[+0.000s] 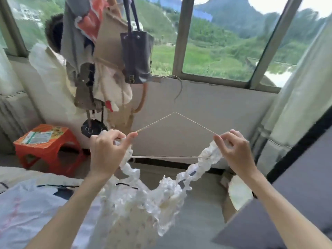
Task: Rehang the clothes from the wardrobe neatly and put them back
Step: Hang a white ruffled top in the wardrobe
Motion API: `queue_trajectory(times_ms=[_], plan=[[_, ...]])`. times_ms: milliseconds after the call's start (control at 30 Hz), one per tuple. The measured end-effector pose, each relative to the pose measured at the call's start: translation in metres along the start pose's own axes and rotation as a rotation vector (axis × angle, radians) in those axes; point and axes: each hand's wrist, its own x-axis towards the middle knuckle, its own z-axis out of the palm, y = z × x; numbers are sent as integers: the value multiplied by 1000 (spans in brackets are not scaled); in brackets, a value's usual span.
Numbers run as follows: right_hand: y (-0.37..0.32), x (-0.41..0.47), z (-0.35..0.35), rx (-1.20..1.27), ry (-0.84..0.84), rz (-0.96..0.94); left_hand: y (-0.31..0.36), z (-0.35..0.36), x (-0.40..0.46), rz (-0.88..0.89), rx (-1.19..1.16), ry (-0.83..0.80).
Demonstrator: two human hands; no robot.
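Observation:
A thin wire hanger (175,115) is held upright in front of me, hook at the top. A white ruffled-strap garment (143,196) hangs from its two ends and droops below. My left hand (107,151) pinches the left strap at the hanger's left shoulder. At the right shoulder my right hand (233,150) pinches the right strap. The garment's lower part trails down over the bed at the bottom of the view.
Several bags and clothes (107,56) hang bunched at the upper left, with a dark bag (137,56) among them. An orange stool (46,142) stands on the floor to the left. A window (221,42) and curtains (301,97) lie beyond. White bedding (27,203) is at lower left.

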Motion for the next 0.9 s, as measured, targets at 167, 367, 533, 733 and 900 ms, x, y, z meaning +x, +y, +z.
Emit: queue_trajectory(times_ms=[167,367,533,733,900], plan=[[33,-53,-111,-248,166,81,92,61,-15,62,-149,-88],[62,-144,-200,-410,194,305,178,128,-56,23,-395,-360],[68,-208,-237,-502,247,490,230,165,-81,116,-497,-573],[40,-263,-268,-589,339,709,286,196,-110,260,-692,-804],[1,-298,-292,-489,467,913,345,219,-132,370,-816,-950]])
